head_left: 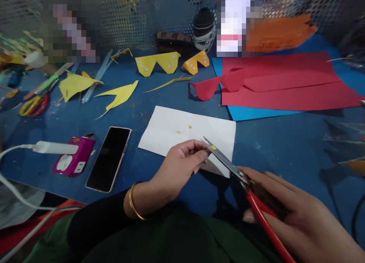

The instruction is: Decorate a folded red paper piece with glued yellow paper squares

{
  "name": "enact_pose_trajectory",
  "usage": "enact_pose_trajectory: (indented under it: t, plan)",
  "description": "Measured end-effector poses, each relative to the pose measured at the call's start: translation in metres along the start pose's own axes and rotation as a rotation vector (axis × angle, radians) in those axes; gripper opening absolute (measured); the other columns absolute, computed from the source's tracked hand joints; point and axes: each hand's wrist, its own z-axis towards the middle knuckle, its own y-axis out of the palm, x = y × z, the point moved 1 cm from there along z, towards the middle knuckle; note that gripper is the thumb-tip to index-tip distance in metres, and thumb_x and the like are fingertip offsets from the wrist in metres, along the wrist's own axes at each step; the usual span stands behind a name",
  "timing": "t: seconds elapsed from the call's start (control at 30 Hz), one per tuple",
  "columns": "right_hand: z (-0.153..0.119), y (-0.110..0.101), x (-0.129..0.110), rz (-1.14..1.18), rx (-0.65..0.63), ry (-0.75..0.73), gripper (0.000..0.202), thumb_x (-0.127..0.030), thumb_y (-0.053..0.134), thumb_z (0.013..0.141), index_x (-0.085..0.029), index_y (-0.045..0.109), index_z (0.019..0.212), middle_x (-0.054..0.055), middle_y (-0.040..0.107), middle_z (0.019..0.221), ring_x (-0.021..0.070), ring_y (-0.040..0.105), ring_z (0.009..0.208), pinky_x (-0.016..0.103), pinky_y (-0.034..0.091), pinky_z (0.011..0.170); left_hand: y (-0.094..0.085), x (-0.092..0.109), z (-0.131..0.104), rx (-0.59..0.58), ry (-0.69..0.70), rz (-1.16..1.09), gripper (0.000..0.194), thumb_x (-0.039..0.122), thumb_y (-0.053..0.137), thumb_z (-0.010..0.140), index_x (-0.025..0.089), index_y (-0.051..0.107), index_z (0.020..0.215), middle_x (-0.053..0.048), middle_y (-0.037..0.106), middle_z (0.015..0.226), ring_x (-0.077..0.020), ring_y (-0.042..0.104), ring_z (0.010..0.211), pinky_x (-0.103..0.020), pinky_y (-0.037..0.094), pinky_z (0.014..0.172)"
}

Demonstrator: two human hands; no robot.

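Note:
My right hand grips a pair of scissors with red handles, their blades pointing up and left. A tiny yellow paper piece shows on the blades near the tips. Close by the blade tips, my left hand is closed in a pinch; what its fingertips hold is too small to make out. Beneath them lies a folded white sheet of paper. Two small yellowish bits rest on it, one of them a paper scrap.
Beyond are yellow paper glasses, orange paper glasses, red paper glasses and red sheets over a blue sheet. Leftward lie yellow scraps, a phone, a magenta plug adapter and other scissors.

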Motion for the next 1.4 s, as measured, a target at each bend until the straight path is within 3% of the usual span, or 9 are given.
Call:
enact_pose_trajectory:
  t: [0.3,0.93,1.23,1.4]
  plan:
    - [0.001,0.0,-0.002,0.004,0.009,-0.003,0.047,-0.052,0.07,0.084,-0.032,0.071,0.127,0.003,0.075,0.088,0.0187,0.072,0.071,0.024,0.062,0.059,0.001,0.001,0.0,0.006,-0.018,0.009,0.01,0.022,0.066,0.086,0.017,0.067,0.077,0.006,0.045,0.053,-0.0062,0.03,0.046,-0.023,0.023,0.049]
    - [0.002,0.001,-0.002,-0.032,0.024,0.002,0.046,-0.054,0.068,0.085,-0.033,0.073,0.126,0.005,0.076,0.09,0.0205,0.073,0.071,0.025,0.06,0.053,0.001,-0.001,0.001,0.024,-0.045,0.014,0.011,0.022,0.066,0.085,0.017,0.067,0.075,0.006,0.044,0.052,-0.0058,0.031,0.045,-0.023,0.022,0.048]
    - [-0.001,0.002,0.002,-0.043,0.051,-0.029,0.047,-0.05,0.068,0.086,-0.033,0.069,0.13,0.005,0.077,0.099,0.0228,0.076,0.085,0.026,0.063,0.062,-0.001,-0.002,0.002,-0.005,-0.022,-0.05,0.007,0.02,0.067,0.085,0.016,0.067,0.079,0.003,0.059,0.066,-0.0035,0.035,0.045,-0.022,0.024,0.047]
    - [-0.004,0.002,0.007,-0.095,0.083,-0.057,0.059,-0.048,0.074,0.081,-0.032,0.062,0.136,0.005,0.074,0.099,0.0214,0.075,0.077,0.025,0.063,0.059,-0.002,-0.001,0.003,0.064,-0.026,-0.081,0.003,0.016,0.066,0.083,0.017,0.068,0.085,0.001,0.063,0.07,-0.005,0.043,0.05,-0.021,0.026,0.046]
